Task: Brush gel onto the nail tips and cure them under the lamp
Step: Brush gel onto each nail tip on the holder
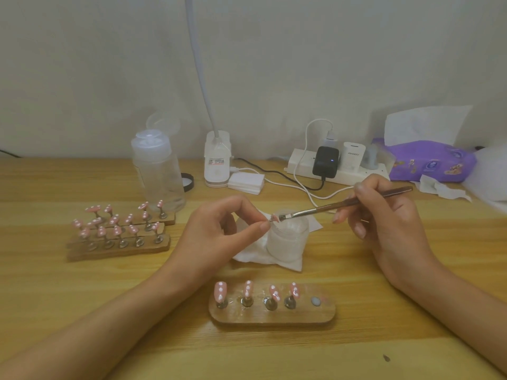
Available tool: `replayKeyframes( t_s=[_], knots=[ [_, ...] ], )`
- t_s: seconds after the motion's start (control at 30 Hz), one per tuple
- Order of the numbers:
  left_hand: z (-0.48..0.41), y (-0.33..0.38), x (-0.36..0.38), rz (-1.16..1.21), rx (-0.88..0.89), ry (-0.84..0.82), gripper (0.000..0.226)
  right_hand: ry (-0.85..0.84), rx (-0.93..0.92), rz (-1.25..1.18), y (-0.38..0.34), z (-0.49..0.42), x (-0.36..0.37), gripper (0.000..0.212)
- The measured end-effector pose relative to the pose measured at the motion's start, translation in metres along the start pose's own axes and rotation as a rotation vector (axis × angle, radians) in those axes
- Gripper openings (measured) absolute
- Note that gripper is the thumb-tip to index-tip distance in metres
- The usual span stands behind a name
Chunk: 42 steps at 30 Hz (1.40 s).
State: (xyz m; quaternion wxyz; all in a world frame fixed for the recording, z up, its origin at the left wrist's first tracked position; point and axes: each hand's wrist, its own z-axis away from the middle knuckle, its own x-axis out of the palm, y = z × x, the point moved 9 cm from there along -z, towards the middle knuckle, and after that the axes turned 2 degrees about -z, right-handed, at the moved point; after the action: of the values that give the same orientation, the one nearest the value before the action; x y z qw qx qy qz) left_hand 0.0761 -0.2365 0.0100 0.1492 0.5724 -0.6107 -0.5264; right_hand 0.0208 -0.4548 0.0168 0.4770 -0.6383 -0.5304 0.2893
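My left hand [219, 229] pinches a small pink nail tip [274, 218] on its stand pin, held over the frosted gel jar [286, 239]. My right hand [384, 218] grips a brown brush [343, 205], and its bristles touch the nail tip. In front of me a wooden holder [274, 315] carries several pink nail tips with white dots [248, 290], with one magnet spot at its right end bare. The jar stands on a white tissue [255, 256].
More wooden holders [120, 249] with several pink tips lie at the left. Behind them stands a clear pump bottle [157, 171]. A white gooseneck lamp [216, 163], white pads [247, 182], a power strip [337, 168] with cables and a purple tissue pack [430, 160] line the back.
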Motion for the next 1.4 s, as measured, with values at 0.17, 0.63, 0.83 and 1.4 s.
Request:
replayKeyframes(
  t_s=[0.17,0.63,0.83,1.4],
  knots=[
    [0.0004,-0.0024,-0.0009,0.014,-0.023,0.004,0.008,-0.026,0.038,0.043,0.0020,0.0019,0.0060,0.025],
    [0.0005,-0.0007,-0.0002,0.037,-0.037,-0.001,0.010,-0.013,0.003,0.014,-0.0011,0.0012,0.0027,0.025],
    [0.0008,0.0003,-0.0004,0.049,-0.035,0.000,0.010,-0.014,0.060,0.045,0.0041,0.0020,0.0026,0.024],
    [0.0001,-0.0009,-0.0009,0.036,-0.039,0.005,0.013,-0.024,0.064,0.046,0.0051,0.0027,0.0027,0.034]
  ],
)
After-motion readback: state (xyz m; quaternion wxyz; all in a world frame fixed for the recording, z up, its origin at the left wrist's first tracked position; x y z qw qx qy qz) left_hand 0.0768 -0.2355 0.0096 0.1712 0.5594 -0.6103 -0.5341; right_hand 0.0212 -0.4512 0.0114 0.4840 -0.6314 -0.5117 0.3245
